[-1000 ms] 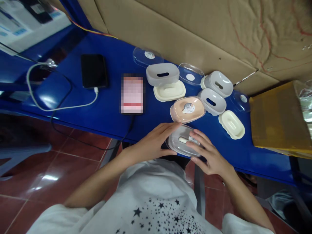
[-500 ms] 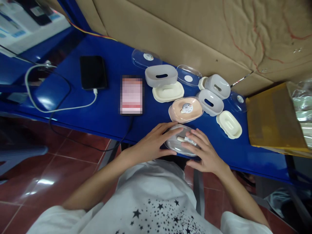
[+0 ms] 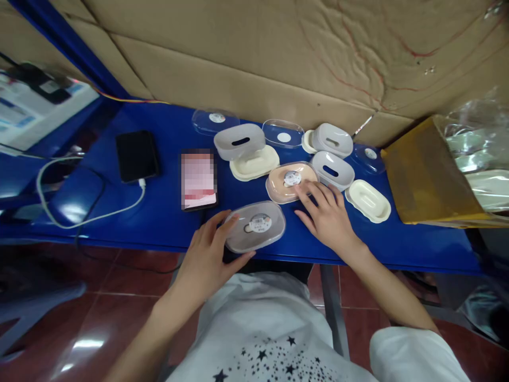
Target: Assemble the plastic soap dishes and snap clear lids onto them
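At the table's front edge lies a grey oval box point(image 3: 237, 233) under a clear lid with a round label. My left hand point(image 3: 212, 252) closes round its left end, the thumb along the near side and the fingers over the far side. A peach oval box point(image 3: 274, 183), likewise lidded and labelled, lies a little farther back to the right. My right hand point(image 3: 328, 215) rests its fingertips on the peach box's right part, fingers spread. Behind it stand a grey slotted box point(image 3: 338, 178) and another grey box point(image 3: 334, 138). A cream tray point(image 3: 369, 201) lies to the right.
Farther left stand a slotted grey box point(image 3: 238, 140), a cream tray point(image 3: 258, 164) and clear lids point(image 3: 274, 130). A phone with a blurred screen point(image 3: 199, 180) and a black device point(image 3: 137, 156) on a white cable lie left. A carton point(image 3: 413, 175) holds wrapped items at right.
The grey lidded box has moved left with my left hand. My right hand has left that box and now touches the peach one. The camera view has shifted.
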A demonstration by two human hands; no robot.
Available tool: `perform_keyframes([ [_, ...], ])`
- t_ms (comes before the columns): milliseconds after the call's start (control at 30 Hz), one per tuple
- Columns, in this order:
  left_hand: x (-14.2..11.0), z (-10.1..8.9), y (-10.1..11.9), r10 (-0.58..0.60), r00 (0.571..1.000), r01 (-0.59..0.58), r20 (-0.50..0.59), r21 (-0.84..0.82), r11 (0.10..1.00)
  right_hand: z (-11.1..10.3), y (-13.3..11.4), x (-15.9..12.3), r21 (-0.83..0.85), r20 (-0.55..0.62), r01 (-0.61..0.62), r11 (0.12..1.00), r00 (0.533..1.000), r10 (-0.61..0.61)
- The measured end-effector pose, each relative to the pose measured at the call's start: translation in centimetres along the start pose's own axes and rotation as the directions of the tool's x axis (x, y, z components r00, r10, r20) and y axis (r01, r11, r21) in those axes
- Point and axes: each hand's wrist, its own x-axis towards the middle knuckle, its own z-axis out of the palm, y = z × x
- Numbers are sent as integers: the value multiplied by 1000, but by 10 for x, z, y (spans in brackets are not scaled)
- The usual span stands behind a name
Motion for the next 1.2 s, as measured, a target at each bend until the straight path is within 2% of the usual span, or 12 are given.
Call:
perform_keyframes([
  [100, 21, 13, 13, 30, 999, -30, -11, 26, 999, -5, 7, -4, -1, -19, -78, 997, 997, 78],
  [200, 45, 26, 30, 31, 998, -27, -47, 82, 996, -12, 33, -22, 42, -87, -157, 987, 983, 160],
  [367, 78, 42, 48, 16, 993, 2, -118, 146, 989, -16, 79, -93, -52, -234, -503, 863, 846, 479],
  [467, 83, 46, 54, -2, 985, 37, -170, 203, 979, -14, 72, -134, -87, -214, -566, 820, 814, 540],
  [567, 73, 48, 63, 87, 969, -31, -233, 233, 972, -18, 37, -153, -8, -145, -478, 878, 870, 472],
  [633, 62, 50, 72, 229, 962, -198, -152, 193, 961, -24, 13, -150, 110, -79, -356, 928, 927, 366],
  [700, 50, 54, 81, 393, 920, -391, 10, 124, 912, -30, 1, -135, 235, -51, -224, 946, 969, 242],
  [800, 40, 61, 88, 510, 846, -526, 157, 85, 846, -33, 17, -99, 276, -124, -155, 949, 973, 195],
  [933, 39, 61, 85, 498, 854, -514, 153, 94, 853, -18, 79, -51, 108, -117, -326, 939, 934, 338],
  [1033, 42, 52, 74, 446, 887, -458, 120, 101, 883, -6, 110, -41, 91, -78, -401, 911, 909, 408],
  [1100, 42, 45, 65, 410, 907, -418, 93, 89, 904, -6, 109, -51, 117, -86, -419, 900, 899, 430],
  [1200, 41, 42, 52, 368, 928, -370, 54, 23, 929, -18, 77, -80, 172, -107, -396, 902, 903, 416],
])
